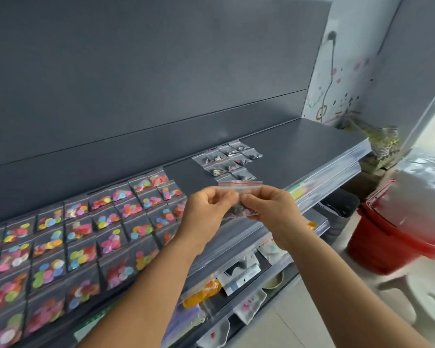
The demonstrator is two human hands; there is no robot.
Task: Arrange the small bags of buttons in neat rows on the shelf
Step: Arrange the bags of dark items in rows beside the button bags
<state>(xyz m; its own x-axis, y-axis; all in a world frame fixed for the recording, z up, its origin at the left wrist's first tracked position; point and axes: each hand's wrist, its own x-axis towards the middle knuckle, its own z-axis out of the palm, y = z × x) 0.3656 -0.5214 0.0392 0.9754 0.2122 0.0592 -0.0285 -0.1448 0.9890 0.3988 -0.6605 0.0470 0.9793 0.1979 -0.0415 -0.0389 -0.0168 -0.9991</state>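
Hands first: our left hand (206, 209) and our right hand (269, 209) are up in front of us, above the front edge of the gray shelf (299, 139). Both are curled in tight, with thumbs and fingers pinching one small clear bag (240, 197) between them. We hold the bag by its sides, just under its top. The bag has a thin red line along its top strip, and we see dark little buttons inside it near the bottom.

Just behind the bag, near the middle of the shelf, lie the dark bags (227, 159). They sit side by side in short rows and touch each other. A bare gray gap sits to their left.

Past that gap, the colorful bags (80, 242) fill the left part of the shelf, from the back wall to the front edge. They lie in many rows, packed close, with pink, yellow, blue and green round buttons inside.

Below the shelf we see lower shelves (239, 280) with other packets on them. Off to the right, on the floor, stands a red bucket (387, 237). A white stool (417, 297) is near it.
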